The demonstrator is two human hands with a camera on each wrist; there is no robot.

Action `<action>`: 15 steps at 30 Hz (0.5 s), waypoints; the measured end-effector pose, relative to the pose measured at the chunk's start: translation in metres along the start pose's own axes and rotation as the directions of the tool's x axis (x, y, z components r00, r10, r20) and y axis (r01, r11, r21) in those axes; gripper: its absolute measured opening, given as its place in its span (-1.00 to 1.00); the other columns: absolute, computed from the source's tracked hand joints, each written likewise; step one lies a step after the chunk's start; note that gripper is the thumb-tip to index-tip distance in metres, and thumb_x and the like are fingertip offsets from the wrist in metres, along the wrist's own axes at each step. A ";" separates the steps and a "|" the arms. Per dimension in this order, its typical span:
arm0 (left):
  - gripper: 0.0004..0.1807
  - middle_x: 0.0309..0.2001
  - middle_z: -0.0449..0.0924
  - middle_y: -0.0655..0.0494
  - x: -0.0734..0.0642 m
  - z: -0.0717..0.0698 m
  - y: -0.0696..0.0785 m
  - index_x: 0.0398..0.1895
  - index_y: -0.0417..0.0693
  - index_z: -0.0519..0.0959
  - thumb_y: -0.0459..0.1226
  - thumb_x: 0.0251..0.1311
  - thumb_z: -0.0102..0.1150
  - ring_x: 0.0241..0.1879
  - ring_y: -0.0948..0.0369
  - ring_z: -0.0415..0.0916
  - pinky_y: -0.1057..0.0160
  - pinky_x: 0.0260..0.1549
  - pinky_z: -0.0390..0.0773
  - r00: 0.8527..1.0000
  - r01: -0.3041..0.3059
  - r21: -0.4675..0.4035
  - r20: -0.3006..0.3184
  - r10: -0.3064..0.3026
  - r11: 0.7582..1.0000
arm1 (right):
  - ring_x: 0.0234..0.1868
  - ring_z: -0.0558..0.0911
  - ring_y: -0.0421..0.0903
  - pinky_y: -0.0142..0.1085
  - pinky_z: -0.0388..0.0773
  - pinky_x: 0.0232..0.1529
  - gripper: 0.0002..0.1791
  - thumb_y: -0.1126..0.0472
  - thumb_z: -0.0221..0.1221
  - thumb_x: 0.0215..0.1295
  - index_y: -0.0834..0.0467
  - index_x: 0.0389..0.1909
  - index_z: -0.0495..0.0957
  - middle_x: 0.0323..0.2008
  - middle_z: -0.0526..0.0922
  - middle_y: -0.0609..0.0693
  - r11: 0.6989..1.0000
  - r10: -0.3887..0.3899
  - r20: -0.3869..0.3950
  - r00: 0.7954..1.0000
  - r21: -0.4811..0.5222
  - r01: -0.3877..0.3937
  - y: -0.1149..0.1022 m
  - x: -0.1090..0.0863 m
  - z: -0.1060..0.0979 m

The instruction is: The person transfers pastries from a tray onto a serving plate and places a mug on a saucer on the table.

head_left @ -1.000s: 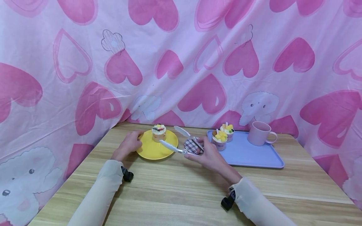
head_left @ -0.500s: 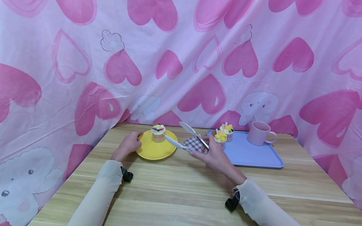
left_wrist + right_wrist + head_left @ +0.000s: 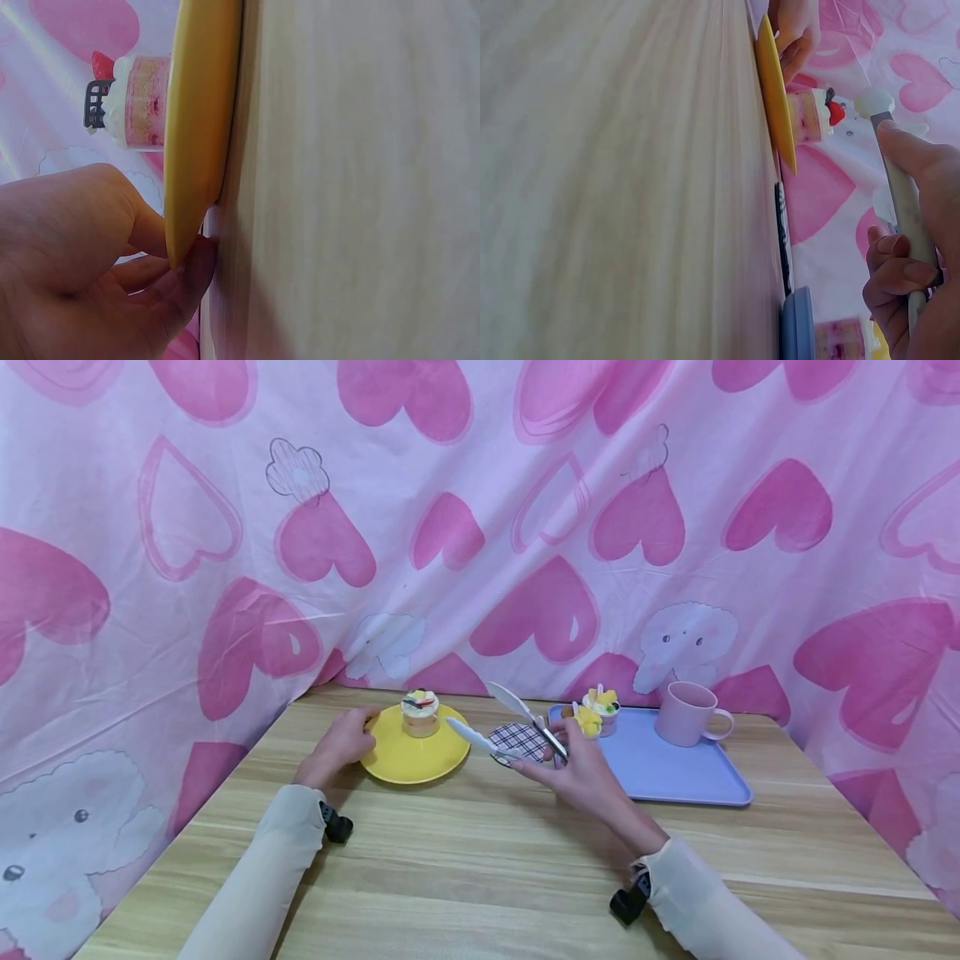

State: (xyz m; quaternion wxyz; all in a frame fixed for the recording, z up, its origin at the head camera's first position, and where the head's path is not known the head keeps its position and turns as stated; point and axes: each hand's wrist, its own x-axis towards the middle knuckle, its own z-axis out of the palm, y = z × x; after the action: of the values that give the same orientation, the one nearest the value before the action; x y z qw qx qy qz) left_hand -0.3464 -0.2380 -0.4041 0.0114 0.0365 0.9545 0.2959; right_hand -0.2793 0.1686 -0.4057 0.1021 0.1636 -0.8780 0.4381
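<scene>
My left hand [image 3: 343, 745] pinches the left rim of a yellow plate [image 3: 405, 764], thumb above and fingers beneath, as the left wrist view shows. On that plate stands a dessert cup [image 3: 421, 714] topped with white cream and fruit. My right hand [image 3: 588, 781] holds a pair of tongs [image 3: 551, 739] with white tips, spread apart with nothing between them. The tongs are raised over a round checked coaster [image 3: 519, 742], pointing toward the plate. Close behind the right hand, two fruit-topped dessert cups stand on the blue tray; the nearer cup [image 3: 587, 721] is partly hidden by the hand.
The blue tray [image 3: 675, 777] lies right of the coaster and carries a pink mug [image 3: 686, 714] and the farther dessert cup [image 3: 602, 702]. A pink heart-print curtain [image 3: 525, 527] hangs behind the wooden table [image 3: 450, 877].
My right hand has shifted rightward with the tongs, away from the plate and toward the tray's cups. The left hand and the plate have stayed in place.
</scene>
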 end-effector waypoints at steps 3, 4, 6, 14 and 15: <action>-0.30 0.52 0.40 -0.38 0.000 0.001 0.000 0.60 -0.35 0.32 -0.48 0.36 0.03 0.23 -0.15 0.46 -0.21 0.44 0.48 1.000 -0.002 0.003 -0.003 0.002 1.000 | -0.29 0.54 -0.07 -0.37 0.48 -0.42 -0.08 -0.28 0.58 0.11 0.10 0.31 0.39 -0.16 0.67 0.08 1.000 -0.003 0.009 1.000 -0.005 0.003 0.001 -0.001 -0.004; -0.30 0.52 0.40 -0.38 0.000 0.001 0.000 0.60 -0.35 0.32 -0.48 0.36 0.03 0.23 -0.15 0.46 -0.21 0.44 0.48 1.000 -0.003 0.004 -0.003 0.003 1.000 | -0.30 0.53 -0.08 -0.37 0.47 -0.42 -0.08 -0.27 0.58 0.12 0.12 0.32 0.39 -0.15 0.67 0.10 1.000 -0.005 0.012 1.000 -0.007 0.005 0.002 -0.002 -0.005; -0.31 0.52 0.41 -0.39 0.001 0.001 0.000 0.59 -0.36 0.33 -0.49 0.35 0.02 0.23 -0.15 0.46 -0.21 0.44 0.48 1.000 -0.012 0.011 -0.008 0.012 1.000 | -0.32 0.51 -0.08 -0.37 0.46 -0.45 -0.06 -0.26 0.58 0.12 0.14 0.34 0.39 -0.14 0.68 0.12 1.000 -0.004 0.016 1.000 -0.013 0.005 0.003 -0.003 -0.007; -0.29 0.53 0.39 -0.38 0.001 0.001 0.000 0.62 -0.33 0.29 -0.49 0.37 0.03 0.22 -0.15 0.47 -0.17 0.40 0.54 1.000 0.017 -0.009 0.006 -0.017 1.000 | -0.43 0.47 -0.11 -0.35 0.40 -0.54 -0.07 -0.27 0.56 0.15 0.13 0.38 0.44 -0.16 0.71 0.02 0.999 -0.027 0.018 0.999 -0.035 0.028 0.007 -0.006 -0.013; -0.29 0.53 0.39 -0.38 0.001 0.001 0.000 0.63 -0.33 0.29 -0.49 0.38 0.03 0.22 -0.15 0.47 -0.17 0.40 0.54 1.000 0.018 -0.009 0.007 -0.018 1.000 | -0.44 0.47 -0.12 -0.35 0.40 -0.54 -0.09 -0.26 0.56 0.15 0.14 0.36 0.46 -0.17 0.72 0.02 0.999 -0.036 0.015 0.999 -0.037 0.037 0.008 -0.007 -0.014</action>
State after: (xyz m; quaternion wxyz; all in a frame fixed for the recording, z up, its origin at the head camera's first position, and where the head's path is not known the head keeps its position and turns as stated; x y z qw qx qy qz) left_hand -0.3477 -0.2373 -0.4055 0.0176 0.0288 0.9533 0.3000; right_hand -0.2757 0.1854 -0.4056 0.1067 0.1808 -0.8836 0.4186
